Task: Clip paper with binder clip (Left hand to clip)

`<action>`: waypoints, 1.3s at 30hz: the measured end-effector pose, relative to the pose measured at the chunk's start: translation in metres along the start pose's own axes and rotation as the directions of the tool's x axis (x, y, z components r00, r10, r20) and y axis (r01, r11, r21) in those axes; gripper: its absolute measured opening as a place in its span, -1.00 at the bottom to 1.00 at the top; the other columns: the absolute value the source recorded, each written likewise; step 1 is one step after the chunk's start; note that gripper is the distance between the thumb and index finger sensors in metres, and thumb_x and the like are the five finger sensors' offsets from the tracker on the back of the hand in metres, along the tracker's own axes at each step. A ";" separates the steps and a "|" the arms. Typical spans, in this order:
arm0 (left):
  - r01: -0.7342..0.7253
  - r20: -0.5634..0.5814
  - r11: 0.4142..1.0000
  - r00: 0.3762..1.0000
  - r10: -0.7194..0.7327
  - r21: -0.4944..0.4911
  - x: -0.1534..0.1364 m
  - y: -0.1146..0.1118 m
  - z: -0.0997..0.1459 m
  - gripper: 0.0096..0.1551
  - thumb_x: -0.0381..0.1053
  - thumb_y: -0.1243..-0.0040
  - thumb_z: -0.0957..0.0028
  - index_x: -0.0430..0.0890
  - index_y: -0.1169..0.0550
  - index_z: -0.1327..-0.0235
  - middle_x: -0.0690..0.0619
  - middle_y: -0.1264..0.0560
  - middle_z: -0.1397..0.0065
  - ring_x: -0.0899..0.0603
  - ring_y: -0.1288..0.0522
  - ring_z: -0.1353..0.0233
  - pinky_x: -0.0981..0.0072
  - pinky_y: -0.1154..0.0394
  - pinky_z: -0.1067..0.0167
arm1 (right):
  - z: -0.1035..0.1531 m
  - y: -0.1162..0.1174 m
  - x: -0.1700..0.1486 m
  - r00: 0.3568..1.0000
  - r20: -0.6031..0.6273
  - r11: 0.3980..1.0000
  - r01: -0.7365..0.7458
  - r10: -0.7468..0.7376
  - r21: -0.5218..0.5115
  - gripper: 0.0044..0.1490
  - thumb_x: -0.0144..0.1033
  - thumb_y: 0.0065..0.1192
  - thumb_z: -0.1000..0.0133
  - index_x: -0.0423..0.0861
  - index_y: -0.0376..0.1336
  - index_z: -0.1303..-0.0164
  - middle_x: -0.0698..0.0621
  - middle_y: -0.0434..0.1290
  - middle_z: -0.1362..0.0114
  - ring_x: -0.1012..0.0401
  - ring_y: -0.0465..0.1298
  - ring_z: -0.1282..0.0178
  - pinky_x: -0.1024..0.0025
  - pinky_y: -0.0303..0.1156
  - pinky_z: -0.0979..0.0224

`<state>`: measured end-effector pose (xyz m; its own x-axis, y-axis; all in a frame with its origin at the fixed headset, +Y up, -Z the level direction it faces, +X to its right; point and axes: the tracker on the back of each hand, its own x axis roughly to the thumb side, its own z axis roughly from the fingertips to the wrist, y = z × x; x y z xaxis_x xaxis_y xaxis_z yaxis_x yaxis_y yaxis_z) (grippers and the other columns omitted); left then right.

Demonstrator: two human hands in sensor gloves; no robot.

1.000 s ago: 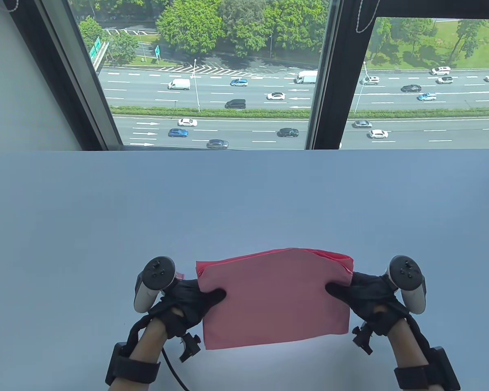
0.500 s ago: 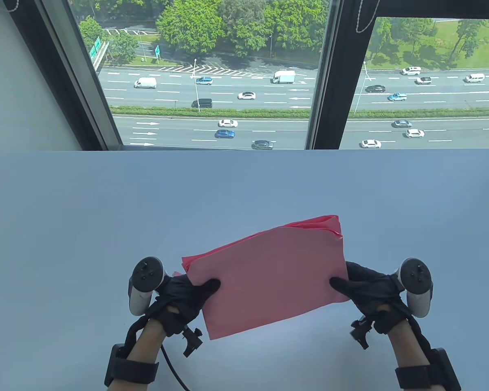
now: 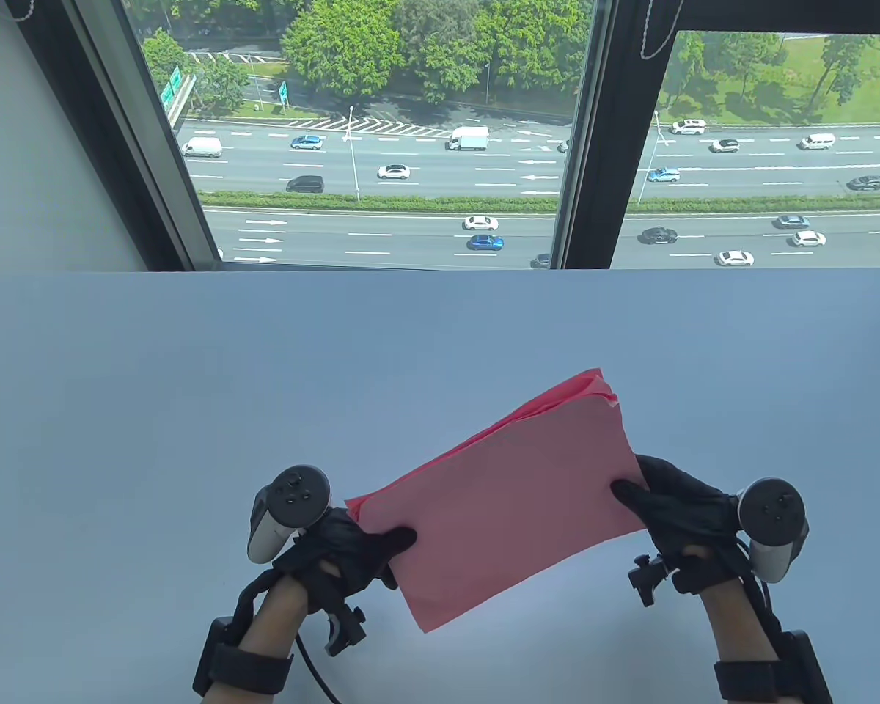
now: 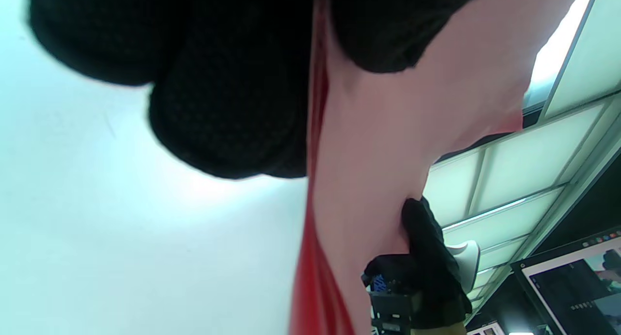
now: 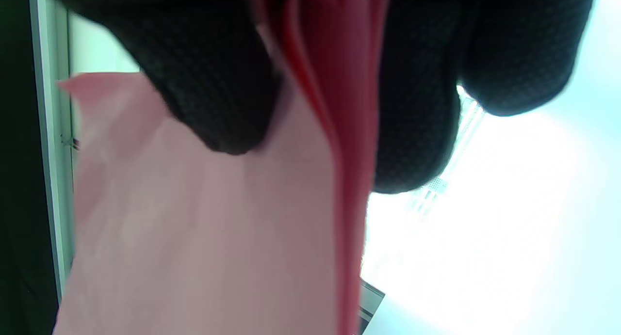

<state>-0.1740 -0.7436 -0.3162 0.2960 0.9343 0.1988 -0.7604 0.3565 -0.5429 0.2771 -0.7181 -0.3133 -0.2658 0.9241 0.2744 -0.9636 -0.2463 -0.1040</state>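
A stack of pink paper sheets is held off the white table between both hands, tilted with its right end farther and higher. My left hand grips the near-left edge, thumb on top; the paper shows in the left wrist view between thumb and fingers. My right hand grips the right edge, thumb on top; the right wrist view shows the sheet edges pinched between thumb and fingers. No binder clip is in view.
The table's far edge meets a window over a road. A cable trails from my left wrist toward the near edge.
Both hands have turned the paper stack counter-clockwise: the right end rose and moved away, the left end came nearer. The left hand shifted slightly right, the right hand right.
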 end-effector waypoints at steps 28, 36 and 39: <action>-0.168 0.137 0.976 0.979 0.149 0.139 0.010 -0.032 -0.003 -0.46 0.07 -0.17 -0.01 -0.07 -0.67 -0.20 0.01 -0.78 0.03 -0.09 -0.77 0.26 0.03 -0.65 0.21 | 0.028 0.088 0.005 0.992 -0.125 0.928 0.036 0.012 0.371 0.10 0.22 0.15 -0.06 -0.35 0.02 -0.53 -0.24 0.55 -0.26 -0.21 0.63 -0.03 -0.20 0.46 -0.08; -0.167 0.121 0.978 0.981 0.152 0.126 0.009 -0.039 -0.004 -0.45 0.10 -0.15 -0.03 -0.06 -0.64 -0.24 0.00 -0.77 -0.02 -0.10 -0.77 0.22 0.02 -0.65 0.19 | 0.035 0.107 0.009 0.994 -0.088 0.894 -0.012 0.058 0.448 0.01 0.11 0.21 -0.07 -0.33 0.07 -0.51 -0.22 0.58 -0.22 -0.19 0.65 -0.01 -0.19 0.47 -0.07; -0.122 0.107 0.991 0.987 0.117 0.051 0.010 -0.045 -0.007 -0.42 0.13 -0.15 -0.04 -0.06 -0.62 -0.28 -0.03 -0.75 -0.08 -0.12 -0.77 0.19 0.00 -0.64 0.16 | 0.033 0.101 0.012 0.998 -0.065 0.928 0.013 0.012 0.372 -0.15 -0.01 0.26 -0.06 -0.31 0.25 -0.42 -0.15 0.65 -0.13 -0.10 0.71 0.07 -0.11 0.53 -0.03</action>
<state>-0.1329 -0.7508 -0.2950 0.1416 0.9650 0.2207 -0.8192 0.2394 -0.5211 0.1754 -0.7411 -0.2888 -0.2746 0.9381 0.2109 -0.9084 -0.3250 0.2632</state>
